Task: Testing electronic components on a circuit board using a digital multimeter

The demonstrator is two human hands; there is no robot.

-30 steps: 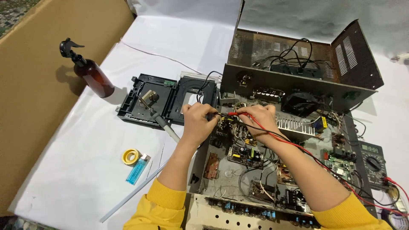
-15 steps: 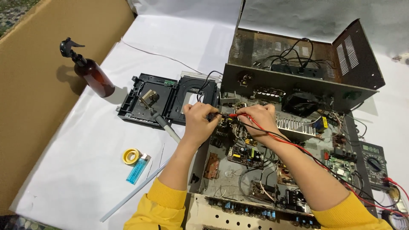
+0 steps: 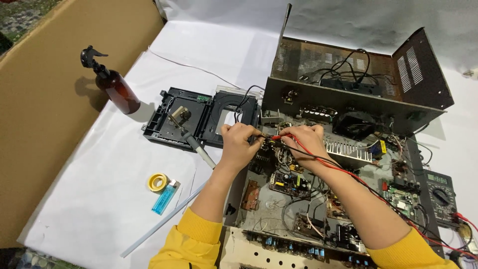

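Observation:
An opened electronics chassis [image 3: 348,99] with circuit boards, wires and a finned heat sink [image 3: 346,149] lies in front of me. My left hand [image 3: 239,144] pinches a black test probe over the boards near the chassis's left side. Close beside it, my right hand [image 3: 303,142] grips a red test probe whose tip points left toward the other probe. A red lead [image 3: 358,182] runs along my right forearm to a dark multimeter [image 3: 440,197] at the right edge. Both sleeves are yellow.
A black disc-drive mechanism [image 3: 199,117] sits left of the chassis, with a grey-handled tool [image 3: 196,147] lying against it. A brown spray bottle [image 3: 117,89], a yellow tape roll [image 3: 158,182], a blue lighter [image 3: 164,197] and a long white stick [image 3: 162,219] rest on the white sheet. Cardboard stands at left.

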